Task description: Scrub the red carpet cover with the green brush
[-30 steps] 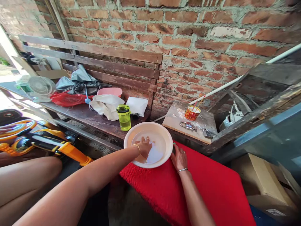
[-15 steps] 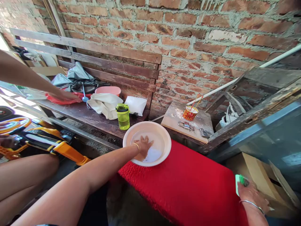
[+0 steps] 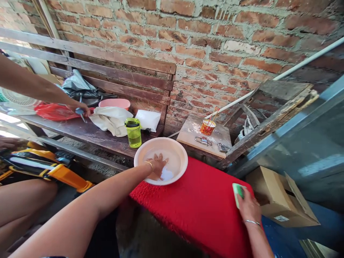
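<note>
My left hand (image 3: 158, 166) rests in a pale pink basin (image 3: 183, 165), fingers spread in cloudy whitish water. The basin stands on the far end of a red, fuzzy cloth surface (image 3: 193, 208). At the cloth's right edge, my right hand (image 3: 249, 207) is closed around a green and white scrub brush (image 3: 237, 193). The brush lies against the red surface; its underside is hidden. A green water bottle (image 3: 133, 134) stands just behind the basin.
Another person's hand (image 3: 80, 107) reaches over the wooden bench (image 3: 88, 130) by a red plastic bag (image 3: 56, 111). A small table (image 3: 188, 134) holds padlocks (image 3: 202, 140) and a red paper cup (image 3: 207, 128). A cardboard box (image 3: 274, 195) sits at right.
My right hand has brought the brush leftward onto the red surface from beside the box. My left hand stays in the basin. The other person's hand has shifted on the bench; the view has turned slightly.
</note>
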A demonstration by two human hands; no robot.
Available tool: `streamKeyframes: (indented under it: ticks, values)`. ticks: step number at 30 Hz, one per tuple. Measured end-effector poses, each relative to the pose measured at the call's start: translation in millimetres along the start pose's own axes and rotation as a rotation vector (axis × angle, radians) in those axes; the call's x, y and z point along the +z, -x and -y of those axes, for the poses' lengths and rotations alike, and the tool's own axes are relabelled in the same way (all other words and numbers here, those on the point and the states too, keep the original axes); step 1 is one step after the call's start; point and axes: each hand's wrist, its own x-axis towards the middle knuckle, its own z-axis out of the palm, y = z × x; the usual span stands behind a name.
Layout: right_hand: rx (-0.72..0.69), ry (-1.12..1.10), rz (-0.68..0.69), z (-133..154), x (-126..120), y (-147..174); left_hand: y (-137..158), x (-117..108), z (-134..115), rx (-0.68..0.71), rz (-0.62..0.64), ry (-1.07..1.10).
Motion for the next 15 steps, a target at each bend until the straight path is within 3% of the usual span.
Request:
streamKeyframes:
  ticks: [3,5,7,10,12,15]
  values:
    - [0.349,0.088,-0.054,-77.6,-10.4,-9.9,-1.7,0.1,-1.9,-0.009,-0.009,0.023]
    - [0.368,0.086,-0.077,-76.9,-9.8,-16.8,-1.0,-1.2,-3.1,-0.008,-0.005,0.024]
    - [0.19,0.011,-0.061,-27.8,-2.6,-21.9,0.7,-2.8,-3.6,-0.003,-0.004,0.024]
    - [-0.15,-0.147,0.028,99.3,12.8,-21.7,2.2,-3.4,-2.3,0.0,0.011,0.03]
    - [-0.303,-0.186,0.096,182.7,21.3,-16.7,1.5,-1.8,-0.3,0.004,0.02,0.024]
    - [-0.439,-0.137,0.208,257.9,28.4,-10.7,-1.3,2.4,3.0,0.015,-0.004,0.007]
